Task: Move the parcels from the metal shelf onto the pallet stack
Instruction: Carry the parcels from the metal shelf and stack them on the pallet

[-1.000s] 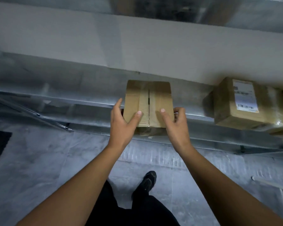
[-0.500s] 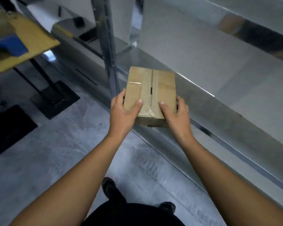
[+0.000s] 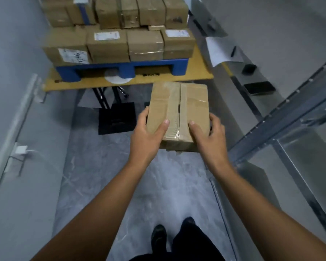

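The parcel, a brown cardboard box taped shut along its top seam, is held in the air between both hands, above the floor. The left hand grips its left edge, thumb on top and fingers wrapped round the side. The right hand grips the right edge the same way. Ahead of the hands, a blue pallet loaded with stacked boxes stands on a yellow worktop. The metal shelf rises to the right of the right hand.
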Demonstrator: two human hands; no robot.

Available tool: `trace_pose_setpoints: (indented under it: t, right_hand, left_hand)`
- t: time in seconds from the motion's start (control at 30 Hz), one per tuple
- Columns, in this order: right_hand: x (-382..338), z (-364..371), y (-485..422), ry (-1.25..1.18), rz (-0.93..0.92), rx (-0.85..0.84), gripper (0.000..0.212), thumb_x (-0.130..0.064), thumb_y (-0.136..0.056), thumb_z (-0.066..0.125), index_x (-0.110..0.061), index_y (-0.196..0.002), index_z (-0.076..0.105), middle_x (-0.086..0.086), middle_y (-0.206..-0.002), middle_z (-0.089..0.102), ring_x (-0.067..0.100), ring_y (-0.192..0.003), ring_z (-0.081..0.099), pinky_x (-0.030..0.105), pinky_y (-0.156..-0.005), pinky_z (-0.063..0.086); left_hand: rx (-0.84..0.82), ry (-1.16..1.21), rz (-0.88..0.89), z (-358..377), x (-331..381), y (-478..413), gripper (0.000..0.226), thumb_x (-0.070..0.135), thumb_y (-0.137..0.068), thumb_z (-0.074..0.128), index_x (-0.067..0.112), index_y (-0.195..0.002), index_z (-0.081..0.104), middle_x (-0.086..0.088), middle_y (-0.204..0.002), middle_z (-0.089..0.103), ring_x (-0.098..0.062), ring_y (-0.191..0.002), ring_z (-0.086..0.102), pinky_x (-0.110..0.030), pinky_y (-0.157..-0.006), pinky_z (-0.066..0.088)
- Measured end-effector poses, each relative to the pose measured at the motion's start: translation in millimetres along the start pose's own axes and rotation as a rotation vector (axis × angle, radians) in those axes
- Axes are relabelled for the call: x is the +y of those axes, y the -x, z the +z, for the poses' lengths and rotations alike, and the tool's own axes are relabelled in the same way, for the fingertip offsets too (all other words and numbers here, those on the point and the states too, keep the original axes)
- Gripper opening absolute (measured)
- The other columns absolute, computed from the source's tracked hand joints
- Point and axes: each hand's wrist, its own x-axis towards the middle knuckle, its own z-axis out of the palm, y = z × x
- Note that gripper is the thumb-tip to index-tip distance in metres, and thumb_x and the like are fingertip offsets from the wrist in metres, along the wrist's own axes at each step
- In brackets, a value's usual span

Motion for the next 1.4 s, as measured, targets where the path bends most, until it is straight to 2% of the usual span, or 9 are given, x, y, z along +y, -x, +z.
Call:
trace_pose_setpoints:
  t: [0.13,0.33,0.53,0.63,0.77,0.87,1.0,1.1,1.4]
  right_hand:
    - [-36,70,-27,0.000,-0.078,-0.136,0.067,-0.056,-0.094,0.068,-0.033,-0.152,0.043,-0.008,-0.132,0.044,-0.015,-0.104,0.047,0.007,-0.077,0.036]
    - [-73,174,-65,-0.027,-0.144,-0.306,0.065,-0.056,-0.097,0.065,-0.033,-0.153,0.040,-0.010,-0.128,0.042,-0.035,-0.100,0.041,-0.006,-0.069,0.039]
    - [-112,264,-132,-0.058,-0.179,-0.397,0.065,-0.056,-0.097,0.064,-0.037,-0.154,0.040,-0.010,-0.129,0.042,-0.032,-0.102,0.043,0.003,-0.074,0.038]
    - [-138,307,-176,-0.078,-0.173,-0.428,0.064,-0.055,-0.097,0.065,-0.036,-0.153,0.042,-0.008,-0.132,0.044,-0.015,-0.107,0.049,0.006,-0.079,0.038]
    - [-171,359,-227,-0.086,-0.185,-0.436,0.059,-0.053,-0.097,0.065,-0.038,-0.150,0.044,-0.012,-0.127,0.043,-0.018,-0.106,0.047,0.015,-0.086,0.040]
    - [-196,404,-253,-0.090,-0.176,-0.456,0.059,-0.051,-0.099,0.064,-0.034,-0.152,0.044,-0.009,-0.131,0.044,-0.005,-0.108,0.052,0.021,-0.094,0.041]
    - [-227,455,-275,-0.104,-0.178,-0.438,0.058,-0.047,-0.099,0.063,-0.033,-0.153,0.044,-0.006,-0.135,0.043,0.008,-0.122,0.049,0.026,-0.103,0.039]
    - [-242,489,-297,-0.092,-0.166,-0.401,0.060,-0.044,-0.101,0.064,-0.029,-0.155,0.043,-0.007,-0.138,0.042,0.010,-0.131,0.047,0.033,-0.115,0.039]
    - [-275,590,-364,-0.028,-0.133,-0.319,0.057,-0.046,-0.099,0.065,-0.028,-0.151,0.048,-0.008,-0.140,0.059,0.011,-0.128,0.056,0.046,-0.110,0.050]
  left_hand:
    - [0.152,-0.015,-0.021,-60,-5,-32,0.066,0.056,-0.088,0.073,0.039,-0.146,0.046,0.048,-0.114,0.059,0.017,-0.107,0.061,-0.005,-0.079,0.050]
    - [0.325,-0.064,-0.046,-138,-20,-84,0.063,0.055,-0.089,0.074,0.045,-0.144,0.045,0.052,-0.112,0.057,0.020,-0.105,0.060,-0.002,-0.076,0.048]
    - [0.417,-0.060,-0.052,-187,-29,-176,0.055,0.044,-0.091,0.077,0.046,-0.138,0.047,0.050,-0.111,0.060,0.019,-0.104,0.061,-0.001,-0.076,0.047]
    - [0.432,-0.051,-0.070,-205,-30,-231,0.054,0.042,-0.092,0.077,0.047,-0.137,0.049,0.047,-0.112,0.062,0.016,-0.105,0.063,-0.002,-0.076,0.048]
    - [0.453,-0.073,-0.067,-236,-25,-304,0.049,0.039,-0.092,0.078,0.052,-0.130,0.049,0.048,-0.111,0.062,0.017,-0.104,0.063,-0.001,-0.076,0.047]
    - [0.470,-0.086,-0.066,-266,-28,-350,0.052,0.044,-0.090,0.076,0.047,-0.135,0.051,0.047,-0.112,0.061,0.018,-0.103,0.062,-0.001,-0.076,0.047]
    - [0.482,-0.110,-0.065,-307,-33,-403,0.056,0.057,-0.083,0.073,0.052,-0.134,0.052,0.040,-0.117,0.062,0.012,-0.107,0.064,-0.011,-0.080,0.053]
    - [0.453,-0.071,-0.053,-330,-43,-447,0.055,0.057,-0.081,0.073,0.051,-0.132,0.055,0.035,-0.120,0.064,0.009,-0.109,0.065,-0.010,-0.080,0.053]
    - [0.285,-0.062,-0.091,-387,-81,-581,0.081,0.067,-0.077,0.071,0.038,-0.149,0.046,0.026,-0.126,0.065,0.013,-0.109,0.062,-0.006,-0.079,0.052]
